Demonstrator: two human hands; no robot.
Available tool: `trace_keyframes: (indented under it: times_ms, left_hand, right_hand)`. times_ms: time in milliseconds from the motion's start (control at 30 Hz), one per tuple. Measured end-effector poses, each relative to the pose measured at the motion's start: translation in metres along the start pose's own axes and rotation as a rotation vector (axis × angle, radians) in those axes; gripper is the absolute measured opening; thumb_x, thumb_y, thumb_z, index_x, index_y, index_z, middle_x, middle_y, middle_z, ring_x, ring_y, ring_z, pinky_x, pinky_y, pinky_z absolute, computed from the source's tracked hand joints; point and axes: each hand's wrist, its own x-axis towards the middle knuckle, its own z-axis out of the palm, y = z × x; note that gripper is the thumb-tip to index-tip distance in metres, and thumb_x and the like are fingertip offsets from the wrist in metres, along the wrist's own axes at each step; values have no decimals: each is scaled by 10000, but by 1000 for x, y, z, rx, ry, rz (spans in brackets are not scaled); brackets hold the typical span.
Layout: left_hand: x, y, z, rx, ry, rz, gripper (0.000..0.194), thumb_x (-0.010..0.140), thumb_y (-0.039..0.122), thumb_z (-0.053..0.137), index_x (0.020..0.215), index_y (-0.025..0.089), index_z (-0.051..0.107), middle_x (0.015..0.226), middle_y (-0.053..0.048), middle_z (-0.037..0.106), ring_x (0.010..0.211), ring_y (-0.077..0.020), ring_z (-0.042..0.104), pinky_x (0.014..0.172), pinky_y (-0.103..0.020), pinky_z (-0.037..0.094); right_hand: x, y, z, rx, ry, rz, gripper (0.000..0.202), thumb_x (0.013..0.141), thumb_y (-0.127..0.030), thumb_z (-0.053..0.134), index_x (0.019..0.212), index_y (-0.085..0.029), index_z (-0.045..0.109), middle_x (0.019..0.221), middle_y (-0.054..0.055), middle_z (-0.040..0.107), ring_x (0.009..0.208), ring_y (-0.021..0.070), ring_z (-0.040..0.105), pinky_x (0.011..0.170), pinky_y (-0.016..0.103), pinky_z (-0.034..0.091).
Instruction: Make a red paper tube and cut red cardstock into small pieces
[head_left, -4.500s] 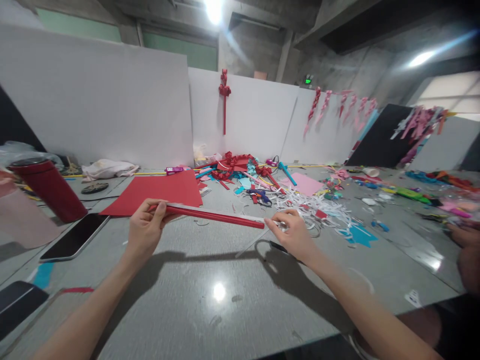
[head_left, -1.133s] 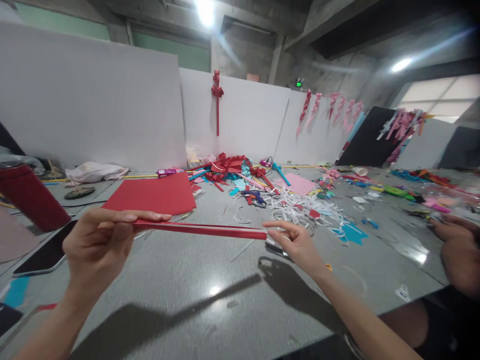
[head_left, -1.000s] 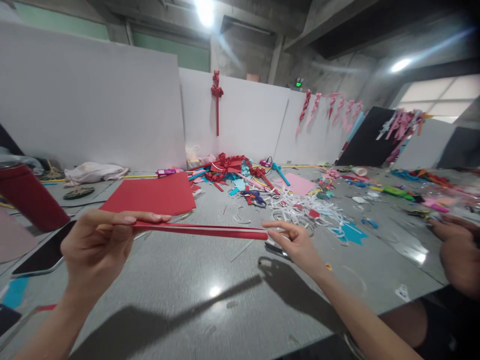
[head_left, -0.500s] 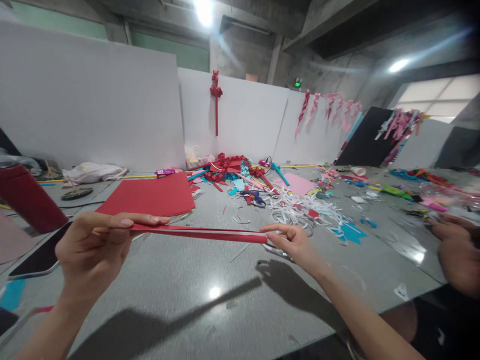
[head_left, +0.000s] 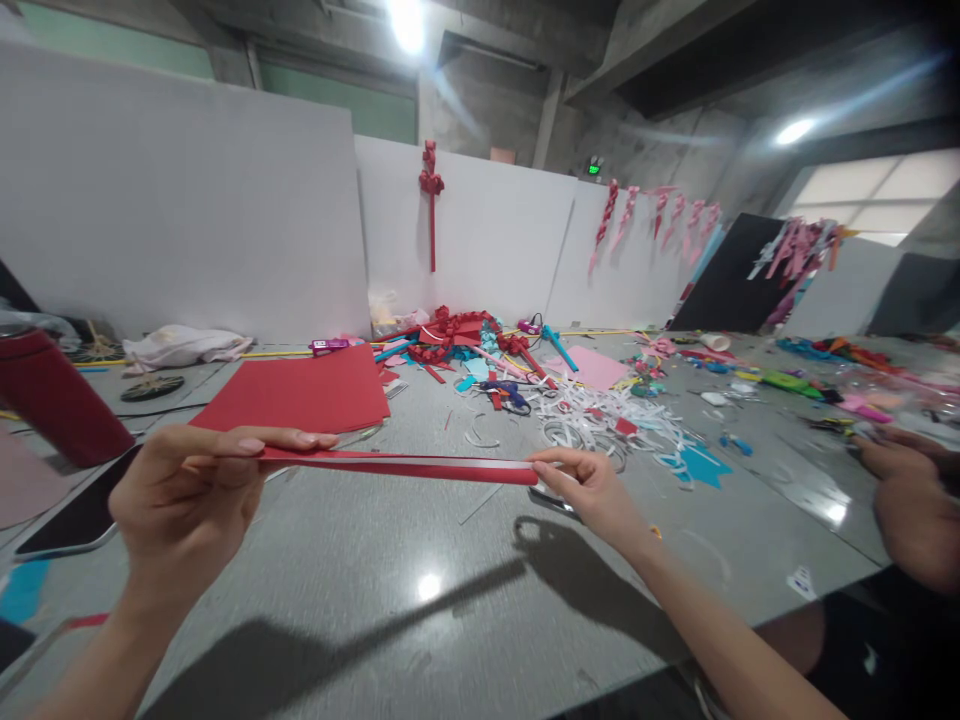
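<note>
Held level above the grey table (head_left: 360,590) is a narrow folded red paper strip (head_left: 420,472) with a white band along its upper edge. My left hand (head_left: 184,495) pinches its left end between thumb and fingers. At the strip's right end, my right hand (head_left: 585,490) grips it with thumb and index finger. Partly hidden behind the right fingers lies a dark object on the table, too covered to name. Beyond my left hand rests a stack of red paper sheets (head_left: 300,390).
A red bottle (head_left: 60,400) and a phone (head_left: 75,510) are at the left. White paper strips (head_left: 600,415) and red paper pieces (head_left: 457,335) litter the back. Another person's hand (head_left: 911,500) is at the right. White panels (head_left: 480,230) stand behind.
The strip's right end has tilted a little, so more of the white band shows there. My right fingers have shifted slightly; the left hand has barely moved.
</note>
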Motion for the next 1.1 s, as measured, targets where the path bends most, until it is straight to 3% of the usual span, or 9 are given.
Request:
trace_keyframes:
  times_ms: [200,467,800,1100]
  left_hand:
    - [2,1,6,32,2,85,83,934,290,744,953,252,673,931,-42,813,872,-257,802,808,-401,689]
    - [4,3,9,11,-4,88,96,930,287,756,952,251,670,947,-25,815,921,-255,801,761,-364,703]
    - [5,-10,9,-49,39,13,130,921,306,774,944,225,675,947,-46,819,931,-258,802,856,-418,689]
    - [7,-18,6,-76,33,-60,189,902,328,796,941,205,658,948,-66,822,985,-281,795,877,-427,680]
  right_hand:
    - [0,-4,4,-23,71,-31,425,912,-562,684,980,-163,812,685,19,617,597,123,466,529,255,336]
    - [1,-5,8,-6,150,-67,395,898,-540,688,930,-164,807,774,49,699,654,153,557,584,273,436]
    - [6,-5,13,-31,281,-130,295,875,-468,709,856,-189,803,839,75,774,779,231,694,700,319,544]
    - [0,3,14,-69,261,-119,271,901,-439,705,889,-193,817,850,72,778,752,214,680,667,307,526]
